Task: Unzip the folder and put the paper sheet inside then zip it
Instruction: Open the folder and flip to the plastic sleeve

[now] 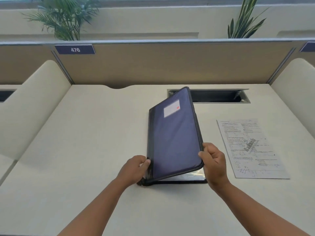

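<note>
A dark blue zip folder lies in the middle of the desk with its front cover raised and tilted up to the right; a white label sits near the cover's top. Clear plastic sleeves show in the gap under the cover at the near right corner. My right hand grips the cover's near right edge. My left hand pinches the folder's near left corner by the spine. A printed paper sheet lies flat on the desk to the right of the folder, apart from both hands.
The cream desk is bounded by a tan back partition and rounded side dividers. A rectangular cable slot is cut in the desk behind the folder. Plants stand beyond the partition.
</note>
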The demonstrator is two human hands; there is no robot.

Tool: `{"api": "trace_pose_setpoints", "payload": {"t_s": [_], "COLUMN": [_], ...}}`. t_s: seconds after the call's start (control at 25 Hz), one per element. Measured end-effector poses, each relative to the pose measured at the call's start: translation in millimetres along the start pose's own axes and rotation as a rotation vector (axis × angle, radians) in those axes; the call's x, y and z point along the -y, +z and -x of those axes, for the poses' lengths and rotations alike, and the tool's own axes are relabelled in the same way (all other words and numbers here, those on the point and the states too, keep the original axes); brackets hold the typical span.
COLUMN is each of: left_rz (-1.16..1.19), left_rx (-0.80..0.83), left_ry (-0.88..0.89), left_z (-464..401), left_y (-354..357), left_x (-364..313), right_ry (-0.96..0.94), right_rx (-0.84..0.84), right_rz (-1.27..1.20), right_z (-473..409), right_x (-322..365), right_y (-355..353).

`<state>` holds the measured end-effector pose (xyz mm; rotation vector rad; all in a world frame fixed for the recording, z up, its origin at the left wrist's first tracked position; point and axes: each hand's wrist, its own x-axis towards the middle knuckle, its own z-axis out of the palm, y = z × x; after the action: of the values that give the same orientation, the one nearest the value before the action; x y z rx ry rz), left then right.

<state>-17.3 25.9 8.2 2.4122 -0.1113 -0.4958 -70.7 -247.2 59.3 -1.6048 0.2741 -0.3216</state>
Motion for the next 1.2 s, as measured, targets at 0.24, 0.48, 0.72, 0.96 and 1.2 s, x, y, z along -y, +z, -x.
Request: {"api": "trace_pose_setpoints", "payload": {"t_s": [0.24,0.48,0.72,0.96,1.2], "left_rz": [0.639,0.489,0.421,0.240,0.158], "left_rx": [-0.138,-0.136,-0.144,-0.268,-0.301], "left_ry": [0.087,0.078,0.020,-0.043,-0.216], "left_z": [8,12,19,7,-5], "left_y": [-63,-127,-171,-177,-141], "left_x": [-92,-125,-77,-13,58], "right_ry": [-0.361,-0.454,-0.063,0.302,0.272], "right_rx": [0.182,0.591,0.543,0.527,0.460], "right_rz": [0.262,0.473,1.103,1.205,1.213], "right_z": [14,20,-20,-33,-23], "right_x": [47,52,-7,-60,-62], "right_y": [52,69,28,-12,-29]}}
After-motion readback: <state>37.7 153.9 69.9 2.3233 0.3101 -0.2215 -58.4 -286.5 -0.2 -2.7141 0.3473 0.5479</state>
